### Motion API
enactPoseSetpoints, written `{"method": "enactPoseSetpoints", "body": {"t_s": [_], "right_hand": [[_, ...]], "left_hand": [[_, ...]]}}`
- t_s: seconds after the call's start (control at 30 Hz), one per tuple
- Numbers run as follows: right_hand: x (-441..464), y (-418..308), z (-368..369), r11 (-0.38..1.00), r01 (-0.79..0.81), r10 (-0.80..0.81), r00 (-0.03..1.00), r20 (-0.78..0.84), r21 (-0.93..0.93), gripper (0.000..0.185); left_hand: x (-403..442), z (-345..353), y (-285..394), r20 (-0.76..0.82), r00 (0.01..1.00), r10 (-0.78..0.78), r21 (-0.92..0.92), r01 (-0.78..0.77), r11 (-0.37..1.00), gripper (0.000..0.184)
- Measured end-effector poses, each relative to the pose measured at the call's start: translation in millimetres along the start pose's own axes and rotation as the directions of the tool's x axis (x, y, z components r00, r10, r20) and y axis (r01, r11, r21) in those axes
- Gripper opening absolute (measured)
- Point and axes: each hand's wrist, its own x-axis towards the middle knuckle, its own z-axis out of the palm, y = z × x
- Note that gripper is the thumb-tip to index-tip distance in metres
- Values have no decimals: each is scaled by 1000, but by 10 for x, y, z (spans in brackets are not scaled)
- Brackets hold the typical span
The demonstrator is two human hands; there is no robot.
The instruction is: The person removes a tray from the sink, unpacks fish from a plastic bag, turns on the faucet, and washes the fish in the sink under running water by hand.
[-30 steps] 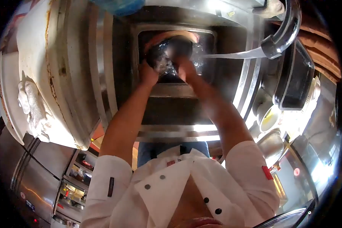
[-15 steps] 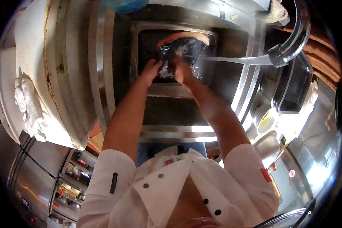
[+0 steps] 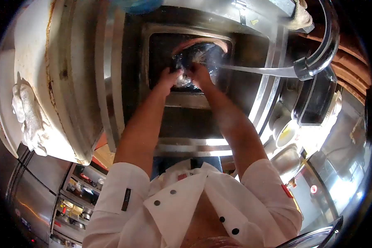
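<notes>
Closer to the right hand (image 3: 200,75) than 0.5 seconds earlier, a person's left hand (image 3: 168,79) has shifted right inside a deep metal sink (image 3: 186,146). At the far left of the sink stands a white slab (image 3: 31,58). Within the sink sits a rectangular dark pan (image 3: 187,100), both forearms reaching over its near rim. From the far right curves a faucet (image 3: 332,39), its water stream (image 3: 260,70) running left toward the pan. Right of the sink, a black tray (image 3: 318,99) stands tilted. Inside the pan, right of center, lies a dark wet item (image 3: 213,60) with a tan curved edge on its far side. White cloth (image 3: 32,120) lies bunched on the slab; a bowl (image 3: 286,133) with something yellow inside is near the tray. Both hands are at the item's near side, fingers bent and blurred; whether either of the 2 pinches it cannot be told.
</notes>
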Motion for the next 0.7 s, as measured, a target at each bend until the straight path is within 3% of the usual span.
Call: {"method": "enactPoseSetpoints", "body": {"t_s": [0.1,0.13,0.23,0.3,0.37,0.43,0.5,0.53,0.57,0.63,0.7], "right_hand": [[-1,73,-24,1000,17,-22,956,293,22,13],[105,227,45,1000,-4,0,899,438,7,13],[164,-54,-101,993,87,-41,879,475,-75,17],[190,-109,-64,986,123,-55,878,476,-112,22],[147,-211,-45,930,-22,135,949,284,-367,26],[213,0,-16,908,-40,124,977,175,-418,26],[183,-158,-274,880,-2,31,998,53,-476,25],[240,-56,-290,800,16,18,999,51,-599,22],[256,-85,-396,798,18,13,999,47,-602,22],[249,-183,-634,796,-170,116,985,-129,-580,25],[320,25,-754,853,-335,229,929,-291,-401,32]], "left_hand": [[-164,-171,149,49,999,-14,-120,20,993,69],[-144,-184,158,38,999,8,-119,-3,993,69],[151,-119,-82,-65,997,39,-132,-47,990,67],[68,-171,100,134,988,74,-292,-31,956,66],[34,-190,187,159,985,69,-276,-22,961,65],[87,-190,189,186,980,64,-256,-15,967,64],[197,-166,97,167,973,161,-199,-126,972,63],[218,-164,82,167,972,164,-200,-129,971,63],[231,-157,105,165,974,156,-211,-120,970,64],[180,-161,149,158,977,146,-230,-107,967,65],[63,-208,222,198,980,19,-407,64,911,66]]}}
